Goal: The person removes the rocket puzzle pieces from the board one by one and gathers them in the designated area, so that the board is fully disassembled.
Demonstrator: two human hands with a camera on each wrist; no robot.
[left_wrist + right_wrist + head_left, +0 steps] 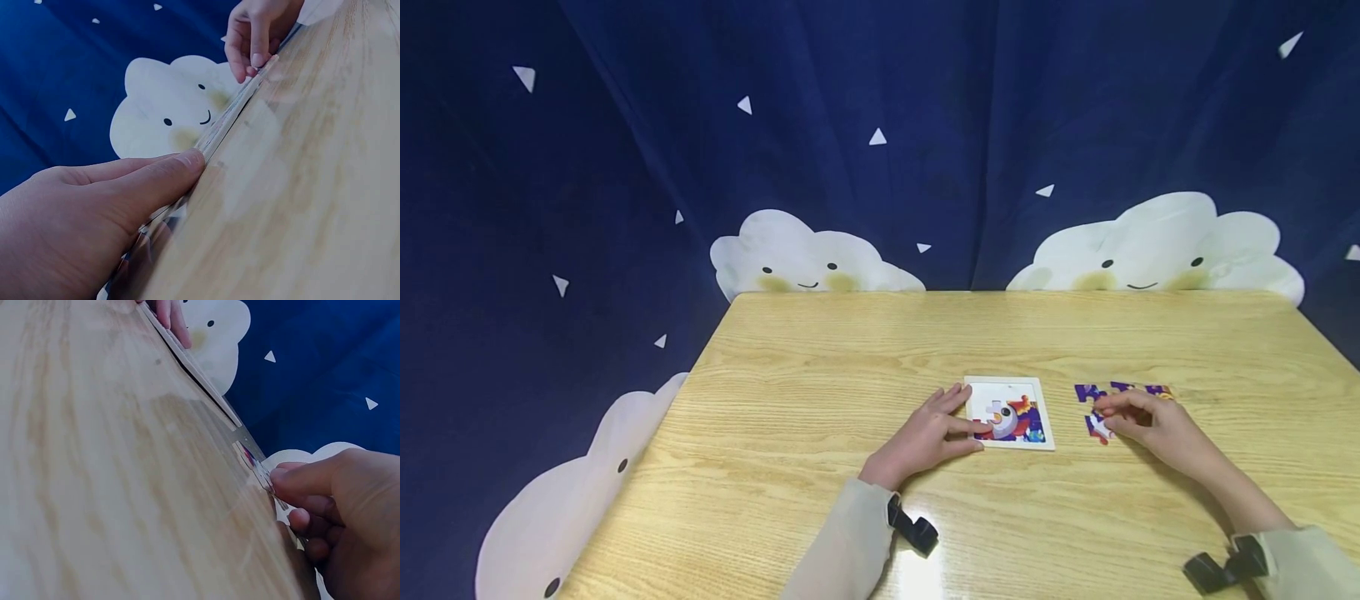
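A square white-framed puzzle board [988,393] lies flat on the table, colourful pieces filling its lower and right parts. My left hand [925,437] rests at its left side, fingers spread, some fingertips over the frame and the picture. In the left wrist view the left thumb [156,181] lies along the board's edge. Right of the board, my right hand [1165,433] pinches a small puzzle piece between thumb and fingers, just above loose pieces [1096,427]. In the right wrist view the right hand [356,512] has its thumb against a piece [250,460]; its outline is partly hidden.
More loose purple and orange pieces [1086,392] lie behind the right fingers. The wooden table [850,350] reaches back to a dark blue curtain [880,67] with white triangles and smiling clouds [808,258]. Black wrist mounts [913,527] sit on both sleeves.
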